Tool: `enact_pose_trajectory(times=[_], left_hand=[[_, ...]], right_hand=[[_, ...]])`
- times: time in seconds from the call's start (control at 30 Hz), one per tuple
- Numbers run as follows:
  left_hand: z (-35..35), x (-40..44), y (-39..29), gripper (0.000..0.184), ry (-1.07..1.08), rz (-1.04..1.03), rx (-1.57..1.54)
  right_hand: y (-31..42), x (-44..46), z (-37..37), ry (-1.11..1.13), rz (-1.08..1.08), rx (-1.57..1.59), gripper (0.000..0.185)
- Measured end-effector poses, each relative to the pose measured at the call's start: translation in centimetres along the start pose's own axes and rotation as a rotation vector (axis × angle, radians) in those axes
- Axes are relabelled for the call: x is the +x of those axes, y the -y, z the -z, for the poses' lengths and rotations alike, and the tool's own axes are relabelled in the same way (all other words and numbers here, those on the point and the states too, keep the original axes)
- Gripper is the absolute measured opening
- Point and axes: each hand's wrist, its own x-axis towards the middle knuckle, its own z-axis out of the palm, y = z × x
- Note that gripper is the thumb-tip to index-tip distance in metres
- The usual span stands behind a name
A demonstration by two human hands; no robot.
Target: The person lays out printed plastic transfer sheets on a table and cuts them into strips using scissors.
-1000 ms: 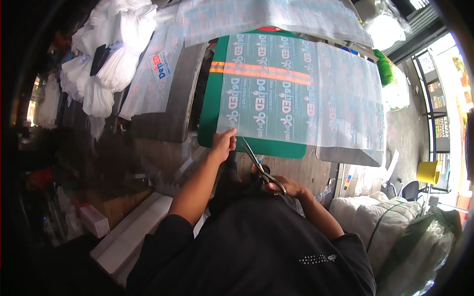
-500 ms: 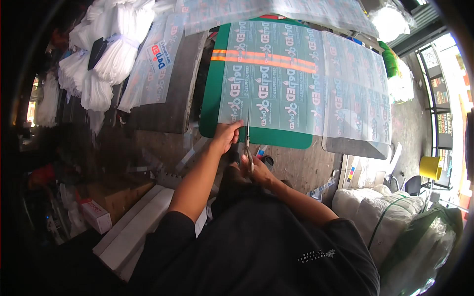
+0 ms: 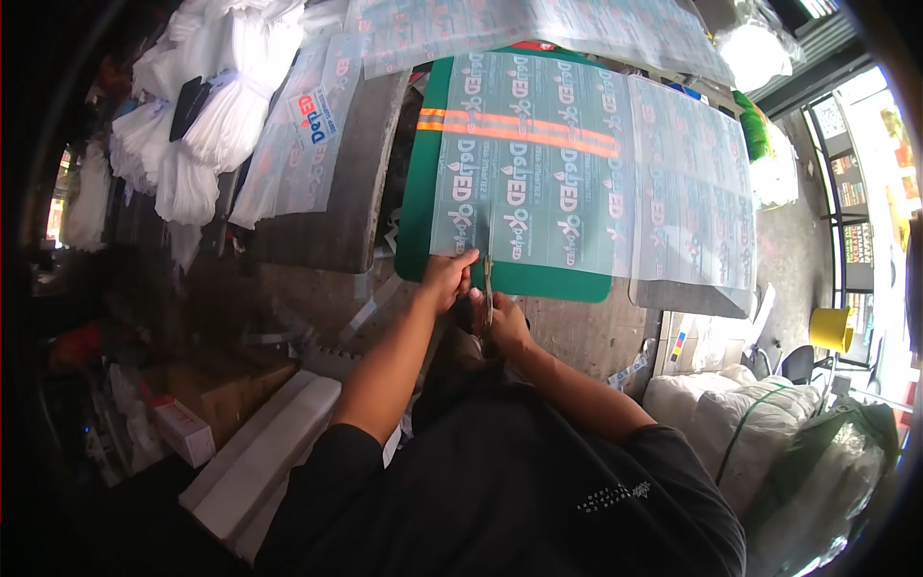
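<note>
Sheet of cloudy printed plastic [image 3: 567,188] was easily the biggest thing near the fingers. It ran away from the left fingertips and well off to their right, pretty flat, with its near edge right at those fingertips. Under it sat the green board [image 3: 413,231], which I'd guess was there to give the floppy stuff a firm, level backing. Off to the right of the fingers, the sheet's far side lay over a dark board [image 3: 687,296], probably so that end didn't sag.

Next size down, white bundles [image 3: 231,87] were piled beyond the fingers and to their left, well apart from the work. An orange strip [image 3: 534,137] crossed the green board past the fingertips, mostly showing through the plastic.

As for the hands, the left hand [image 3: 447,281] had its thumb and fingers pinched together on the near edge, looks like to keep it taut and steady. The right hand [image 3: 505,322] was just beside it, fingers curled round the handles of the scissors [image 3: 488,287]. Those pointed away from the body, just right of the left fingertips, in line with the gap between two printed columns, likely to stay off the lettering. Couldn't tell how far apart the blades were, or exactly which right fingers went through the loops.
</note>
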Motion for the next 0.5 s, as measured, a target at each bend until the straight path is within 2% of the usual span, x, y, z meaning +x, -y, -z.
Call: enact_pose_trajectory(times=[0.07, 0.13, 0.23, 0.33, 0.47, 0.5], left_hand=[[0.3, 0.0, -0.1, 0.023, 0.003, -0.005, 0.057], [0.2, 0.2, -0.3, 0.024, 0.013, -0.007, 0.037], [0.5, 0.1, -0.5, 0.023, 0.082, 0.027, 0.016], [0.8, 0.3, -0.7, 0.022, 0.115, 0.041, 0.023], [0.6, 0.4, -0.7, 0.018, 0.102, 0.051, -0.016], [0.6, 0.4, -0.7, 0.018, 0.111, 0.055, -0.014]], right_hand=[[0.5, 0.3, 0.5, -0.011, -0.014, 0.004, 0.054], [1.2, 0.5, 0.6, 0.021, 0.012, -0.129, 0.043], [3.5, -0.6, 0.4, -0.018, -0.035, -0.219, 0.043], [-1.1, 3.1, 0.7, -0.031, 0.015, -0.056, 0.053], [0.8, 3.6, 0.7, -0.04, 0.021, -0.017, 0.047], [1.3, 3.4, 0.7, -0.055, 0.025, -0.1, 0.048]])
